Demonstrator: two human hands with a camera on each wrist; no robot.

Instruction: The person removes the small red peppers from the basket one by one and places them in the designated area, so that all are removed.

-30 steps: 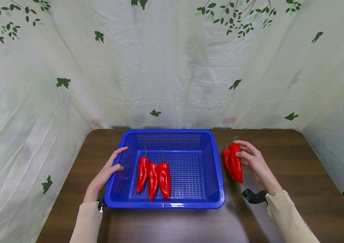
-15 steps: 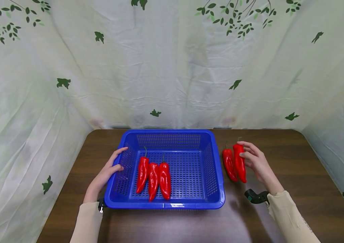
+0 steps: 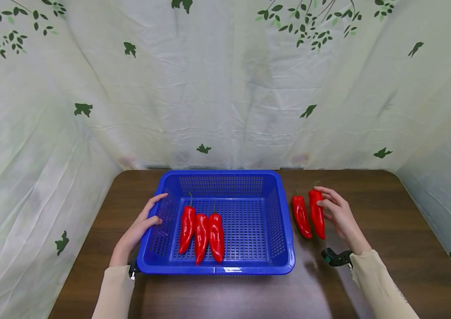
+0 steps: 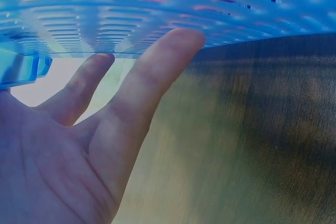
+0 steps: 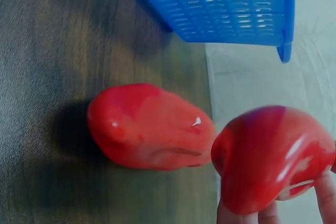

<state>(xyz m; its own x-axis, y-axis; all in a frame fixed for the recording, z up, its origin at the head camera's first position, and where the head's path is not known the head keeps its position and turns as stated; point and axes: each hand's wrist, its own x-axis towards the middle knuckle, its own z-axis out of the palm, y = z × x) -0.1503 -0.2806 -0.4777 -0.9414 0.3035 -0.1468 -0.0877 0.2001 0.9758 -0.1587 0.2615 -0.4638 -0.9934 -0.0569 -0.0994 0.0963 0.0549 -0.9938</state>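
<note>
My right grip (image 3: 339, 217) pinches a long red pepper (image 3: 316, 215) near its stem end, thumb on one side and fingers on the other; the pepper hangs stem up, slightly tilted, and I cannot tell whether its tip meets the surface (image 3: 373, 199). Just beside it, apart, a second red pepper (image 3: 301, 217) lies between it and the basket. My left grip (image 3: 139, 226) is spread, thumb and forefinger extended against the left side of the blue perforated plastic basket (image 3: 209, 269). The basket stands level on the dark wood-grained surface. Inside, left of centre, three further red peppers (image 3: 215, 237) lie side by side on its floor, stems toward the far wall where visible. Black wrist devices (image 3: 335, 258) sit at both cream cuffs (image 3: 365, 261). Beyond hangs a pale, leaf-printed cloth (image 3: 225, 88), creased throughout.
</note>
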